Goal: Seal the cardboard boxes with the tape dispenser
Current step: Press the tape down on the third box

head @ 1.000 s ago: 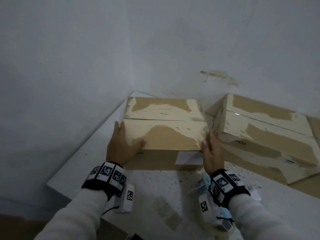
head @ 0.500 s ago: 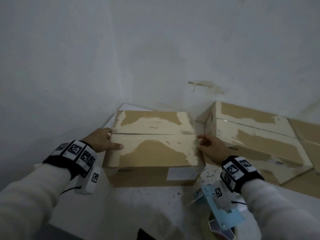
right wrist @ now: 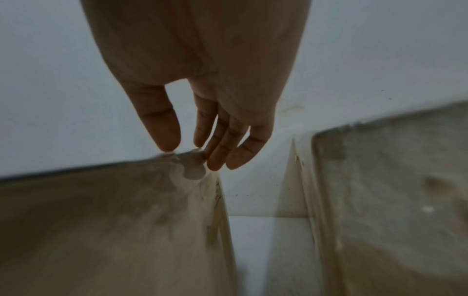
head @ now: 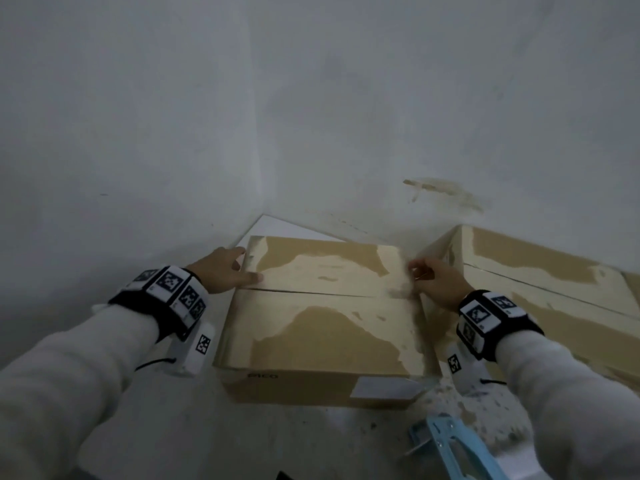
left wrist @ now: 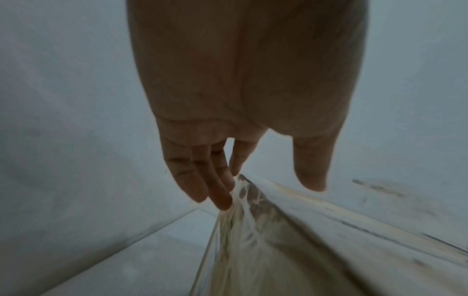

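A closed cardboard box [head: 322,320] with worn pale patches sits on the white table [head: 173,431]; its flap seam runs left to right and bears no tape that I can see. My left hand [head: 244,266] lies against the box's left edge beside the far flap, fingers straight down the side [left wrist: 215,192] and thumb on top. At the right edge my right hand [head: 420,271] touches the far flap, thumb [right wrist: 164,136] on top and fingers along the side. A light blue tape dispenser [head: 450,445] lies on the table at the near right, untouched.
A second cardboard box [head: 540,289] stands close to the right, with a narrow gap [right wrist: 253,230] between the two. White walls [head: 138,133] meet in a corner just behind the boxes. The table's left edge runs near my left forearm.
Both hands have slid from the box's near corners, past the seam, to the far flap's ends. The view has tilted, so the box sits lower in the frame.
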